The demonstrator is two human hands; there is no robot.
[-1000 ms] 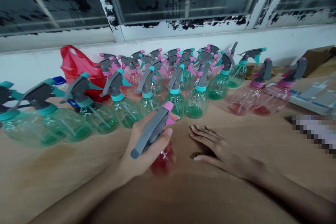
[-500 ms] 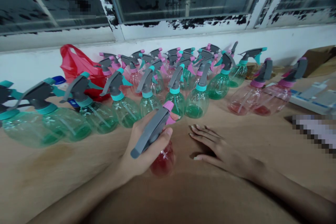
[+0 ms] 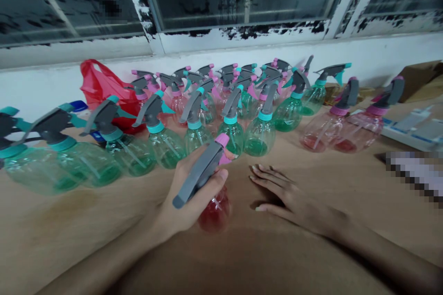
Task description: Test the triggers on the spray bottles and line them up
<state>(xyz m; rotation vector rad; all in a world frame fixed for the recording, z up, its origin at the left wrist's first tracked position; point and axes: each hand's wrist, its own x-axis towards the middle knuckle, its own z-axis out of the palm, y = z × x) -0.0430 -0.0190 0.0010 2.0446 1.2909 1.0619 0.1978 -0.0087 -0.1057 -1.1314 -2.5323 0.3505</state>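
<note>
A red spray bottle [image 3: 215, 214] with a grey head and pink nozzle stands on the table in front of me. My left hand [image 3: 194, 193] is wrapped around its neck, below the sprayer head, and hides part of the bottle. To the right of it, my right hand [image 3: 282, 193] lies on the tabletop with its fingers stretched out, holding nothing. Just beyond my hands runs a row of green spray bottles with turquoise collars, one of them a clear green bottle [image 3: 260, 140]. Two pink spray bottles [image 3: 320, 133] stand close together at the right.
More pink and green spray bottles crowd the back of the table [image 3: 311, 258] by the wall. A red plastic bag [image 3: 100, 85] sits behind the left bottles. At the right are a brown cardboard piece [image 3: 422, 80], a white-and-blue tray [image 3: 415, 131] and a blurred-out item [image 3: 415, 170].
</note>
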